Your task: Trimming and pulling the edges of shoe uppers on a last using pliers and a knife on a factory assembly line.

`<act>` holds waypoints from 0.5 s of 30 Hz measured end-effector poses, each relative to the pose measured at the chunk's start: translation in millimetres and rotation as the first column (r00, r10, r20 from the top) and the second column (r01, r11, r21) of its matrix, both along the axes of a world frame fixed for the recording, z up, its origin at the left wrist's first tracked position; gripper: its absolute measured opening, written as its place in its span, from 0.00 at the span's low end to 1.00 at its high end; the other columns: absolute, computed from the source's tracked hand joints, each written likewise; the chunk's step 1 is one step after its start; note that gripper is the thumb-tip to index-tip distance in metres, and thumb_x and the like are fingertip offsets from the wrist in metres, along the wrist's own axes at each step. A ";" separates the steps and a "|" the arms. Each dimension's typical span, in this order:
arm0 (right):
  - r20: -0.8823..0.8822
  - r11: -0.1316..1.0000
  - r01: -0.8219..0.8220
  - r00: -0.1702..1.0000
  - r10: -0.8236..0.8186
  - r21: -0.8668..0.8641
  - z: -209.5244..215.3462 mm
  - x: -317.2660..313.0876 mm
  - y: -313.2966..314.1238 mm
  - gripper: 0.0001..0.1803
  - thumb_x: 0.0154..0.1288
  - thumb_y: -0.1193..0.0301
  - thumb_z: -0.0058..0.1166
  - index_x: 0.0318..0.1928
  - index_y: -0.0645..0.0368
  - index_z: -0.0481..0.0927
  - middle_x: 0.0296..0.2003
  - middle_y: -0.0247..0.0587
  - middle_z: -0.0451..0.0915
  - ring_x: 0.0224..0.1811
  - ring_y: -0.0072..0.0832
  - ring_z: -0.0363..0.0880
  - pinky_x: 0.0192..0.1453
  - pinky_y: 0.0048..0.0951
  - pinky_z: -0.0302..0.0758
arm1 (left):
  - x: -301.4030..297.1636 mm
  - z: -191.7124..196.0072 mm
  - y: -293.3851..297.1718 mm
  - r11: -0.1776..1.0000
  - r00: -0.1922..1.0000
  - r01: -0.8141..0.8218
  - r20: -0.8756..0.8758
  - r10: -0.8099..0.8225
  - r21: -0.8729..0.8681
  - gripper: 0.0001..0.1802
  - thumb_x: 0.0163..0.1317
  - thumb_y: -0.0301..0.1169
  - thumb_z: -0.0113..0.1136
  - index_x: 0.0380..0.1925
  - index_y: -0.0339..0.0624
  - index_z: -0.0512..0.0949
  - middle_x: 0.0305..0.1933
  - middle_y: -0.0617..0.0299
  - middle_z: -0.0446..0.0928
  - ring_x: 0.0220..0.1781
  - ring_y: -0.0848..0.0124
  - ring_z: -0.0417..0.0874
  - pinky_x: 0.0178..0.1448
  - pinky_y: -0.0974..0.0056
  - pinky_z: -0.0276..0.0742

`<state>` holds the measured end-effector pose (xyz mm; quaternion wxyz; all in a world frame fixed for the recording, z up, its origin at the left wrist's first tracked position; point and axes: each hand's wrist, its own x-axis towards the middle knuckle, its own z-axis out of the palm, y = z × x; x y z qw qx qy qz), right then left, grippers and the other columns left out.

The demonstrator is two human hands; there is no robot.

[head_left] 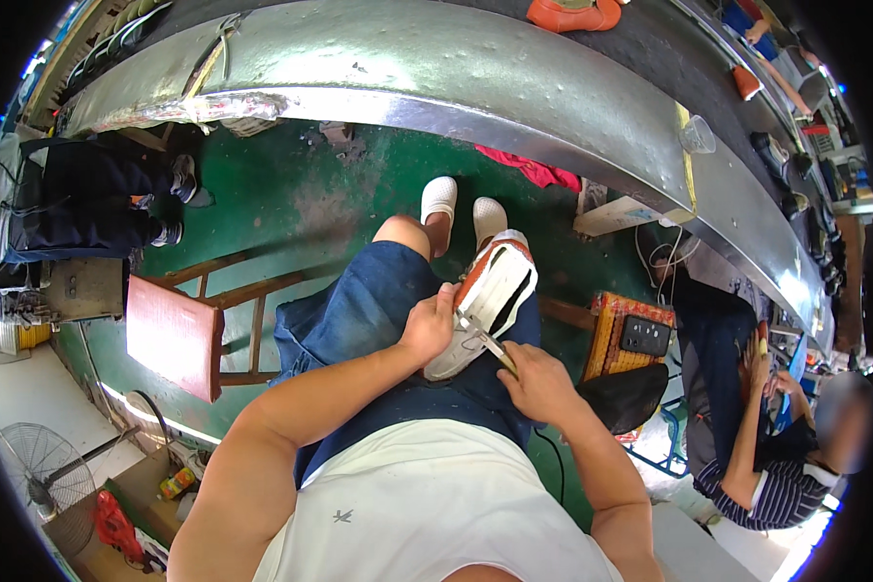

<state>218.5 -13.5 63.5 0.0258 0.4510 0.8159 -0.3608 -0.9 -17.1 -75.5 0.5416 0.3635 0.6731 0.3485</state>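
Note:
An orange-brown shoe upper with a pale underside rests on my lap, its toe pointing away from me. My left hand is closed round its left edge, near the heel end. In my right hand is a pair of metal pliers with a yellowish grip, held in closed fingers. The jaws of the pliers reach the inner edge of the shoe, close to my left fingers. Exactly what the jaws bite on is too small to make out.
Ahead runs a metal-edged conveyor bench with an orange shoe on its dark belt. A stool stands left, a phone lies on a woven seat to the right. A co-worker sits beyond; a fan stands lower left.

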 end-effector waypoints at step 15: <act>-0.031 0.983 0.128 0.991 -0.134 -0.134 -22.6 42.5 46.2 0.17 0.71 0.65 0.58 0.52 0.65 0.76 0.41 0.59 0.81 0.46 0.56 0.81 0.52 0.51 0.78 | -16.4 54.4 15.5 0.697 0.638 0.707 -0.530 -0.558 0.117 0.33 0.79 0.38 0.46 0.81 0.54 0.52 0.78 0.36 0.58 0.56 0.39 0.83 0.60 0.50 0.83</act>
